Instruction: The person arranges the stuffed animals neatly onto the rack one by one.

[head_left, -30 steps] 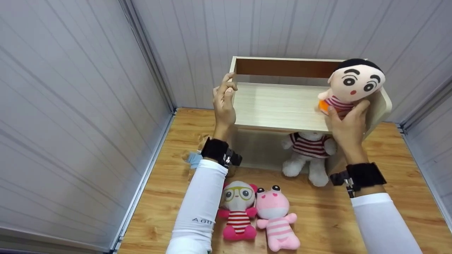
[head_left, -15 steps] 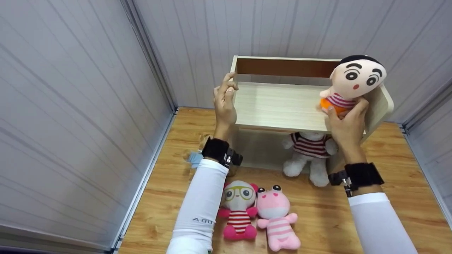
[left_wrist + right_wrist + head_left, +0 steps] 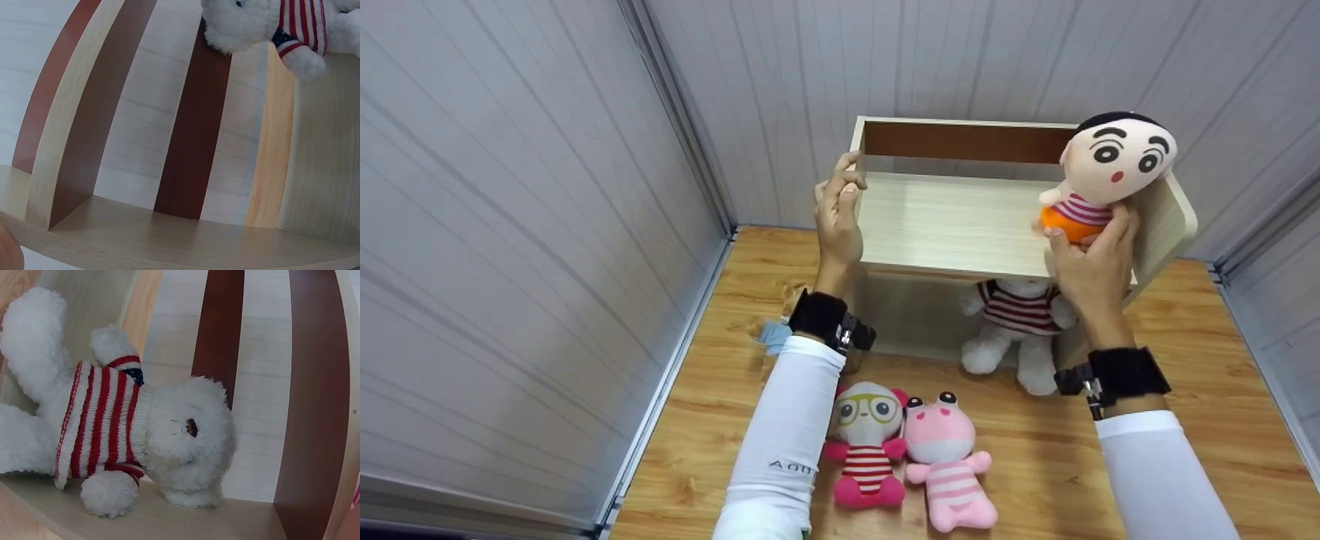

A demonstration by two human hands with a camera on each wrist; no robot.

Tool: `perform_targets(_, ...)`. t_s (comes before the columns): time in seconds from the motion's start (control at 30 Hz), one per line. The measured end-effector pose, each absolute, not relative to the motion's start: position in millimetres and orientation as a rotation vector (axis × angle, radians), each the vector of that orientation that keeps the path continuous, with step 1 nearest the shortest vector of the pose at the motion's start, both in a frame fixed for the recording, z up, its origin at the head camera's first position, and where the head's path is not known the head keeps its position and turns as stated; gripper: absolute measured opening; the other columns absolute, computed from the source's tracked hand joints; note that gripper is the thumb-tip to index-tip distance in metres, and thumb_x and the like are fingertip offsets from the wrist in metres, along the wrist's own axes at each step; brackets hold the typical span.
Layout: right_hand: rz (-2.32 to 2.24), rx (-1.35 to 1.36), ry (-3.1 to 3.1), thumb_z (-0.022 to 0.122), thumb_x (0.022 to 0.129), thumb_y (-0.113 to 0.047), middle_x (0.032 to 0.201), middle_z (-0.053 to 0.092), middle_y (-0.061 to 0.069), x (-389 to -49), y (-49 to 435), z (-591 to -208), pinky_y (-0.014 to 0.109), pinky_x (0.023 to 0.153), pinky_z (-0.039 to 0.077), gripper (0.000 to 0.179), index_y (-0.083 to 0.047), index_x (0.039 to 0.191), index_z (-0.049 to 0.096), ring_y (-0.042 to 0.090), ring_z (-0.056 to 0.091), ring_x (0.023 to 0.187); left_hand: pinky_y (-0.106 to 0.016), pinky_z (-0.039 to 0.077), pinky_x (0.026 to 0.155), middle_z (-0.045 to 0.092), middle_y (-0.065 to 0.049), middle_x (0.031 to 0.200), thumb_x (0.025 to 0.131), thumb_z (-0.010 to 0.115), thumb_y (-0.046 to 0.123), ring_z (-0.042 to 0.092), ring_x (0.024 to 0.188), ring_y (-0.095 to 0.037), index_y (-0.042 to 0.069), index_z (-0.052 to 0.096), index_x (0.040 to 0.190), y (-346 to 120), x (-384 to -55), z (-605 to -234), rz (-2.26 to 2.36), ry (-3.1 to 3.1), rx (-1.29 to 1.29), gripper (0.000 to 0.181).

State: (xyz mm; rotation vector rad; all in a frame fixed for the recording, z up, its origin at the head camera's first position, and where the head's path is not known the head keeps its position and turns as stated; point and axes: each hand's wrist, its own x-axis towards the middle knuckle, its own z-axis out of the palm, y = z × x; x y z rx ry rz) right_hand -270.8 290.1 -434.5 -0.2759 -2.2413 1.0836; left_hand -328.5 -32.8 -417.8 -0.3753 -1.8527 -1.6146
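In the head view my left hand [image 3: 838, 221] grips the front edge of the left side panel of a pale wooden shelf [image 3: 945, 217]. My right hand [image 3: 1095, 255] holds a plush doll [image 3: 1117, 161] by its lower body, thumb in front, at the right end of the top board. The doll has black hair, thick eyebrows, a striped top and orange bottoms, and its large head leans right. On the lower level sits a white plush bear [image 3: 185, 439] in a red-and-white striped sweater, its head hidden by the top board in the head view.
A pink frog plush [image 3: 949, 465] and a panda plush with yellow glasses [image 3: 868, 442] lie on the wooden floor before the shelf. Another plush in light blue [image 3: 774, 337] is partly hidden behind my left arm. Panelled walls [image 3: 960, 60] stand behind and at both sides.
My right hand has shifted slightly left, and the doll has risen a little in view, with more of its orange bottoms showing. The left hand has kept its grip on the shelf.
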Motion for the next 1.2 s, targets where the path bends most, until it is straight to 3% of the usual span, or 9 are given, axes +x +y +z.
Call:
perform_targets(0.37, 1.035, -0.203, -2.255, 0.071, 0.086, -0.033, 0.164, 0.024, 0.014, -272.7, 293.9, -436.8, 0.049, 0.109, 0.039, 0.087, -0.009, 0.159, 0.030, 0.033, 0.041, 0.140, -0.037, 0.033, 0.094, 0.057, 0.000, 0.151, 0.096, 0.035, 0.028, 0.042, 0.110, -0.017, 0.013, 0.057, 0.089, -31.7, -327.5, -417.9, -1.659, -1.852, -0.357, 0.028)
perform_targets(0.6, 1.018, -0.235, -2.265, 0.067, 0.088, -0.037, 0.165, 0.020, 0.013, -268.8, 293.5, -435.6, 0.048, 0.097, 0.043, 0.086, -0.015, 0.161, 0.027, 0.034, 0.051, 0.120, -0.037, 0.032, 0.094, 0.058, -0.002, 0.150, 0.096, 0.035, 0.028, 0.042, 0.110, -0.018, 0.011, 0.057, 0.090, -30.8, -327.7, -417.2, -1.656, -1.834, -0.390, 0.029)
perform_targets(0.83, 1.065, -0.211, -2.205, 0.068, 0.085, -0.033, 0.155, 0.026, 0.013, -266.5, 294.1, -437.9, 0.049, 0.107, 0.039, 0.082, -0.019, 0.159, 0.035, 0.035, 0.045, 0.133, -0.038, 0.034, 0.096, 0.056, 0.001, 0.151, 0.097, 0.032, 0.031, 0.042, 0.113, -0.017, 0.013, 0.056, 0.090, -31.6, -326.6, -417.3, -1.639, -1.870, -0.386, 0.030)
perform_targets(1.07, 1.051, -0.174, -2.157, 0.070, 0.084, -0.029, 0.140, 0.032, 0.019, -267.2, 293.6, -441.1, 0.043, 0.109, 0.038, 0.078, -0.012, 0.155, 0.041, 0.036, 0.041, 0.131, -0.038, 0.031, 0.097, 0.058, 0.001, 0.150, 0.097, 0.034, 0.030, 0.043, 0.112, -0.018, 0.012, 0.056, 0.089, -31.8, -327.9, -418.3, -1.645, -1.856, -0.386, 0.029)
perform_targets(1.2, 1.037, -0.192, -2.175, 0.071, 0.083, -0.028, 0.136, 0.031, 0.017, -266.2, 293.5, -441.8, 0.047, 0.102, 0.040, 0.071, -0.013, 0.147, 0.046, 0.037, 0.044, 0.124, -0.037, 0.032, 0.096, 0.056, 0.001, 0.151, 0.097, 0.034, 0.030, 0.042, 0.111, -0.016, 0.013, 0.056, 0.089, -31.4, -326.8, -418.4, -1.655, -1.859, -0.386, 0.029)
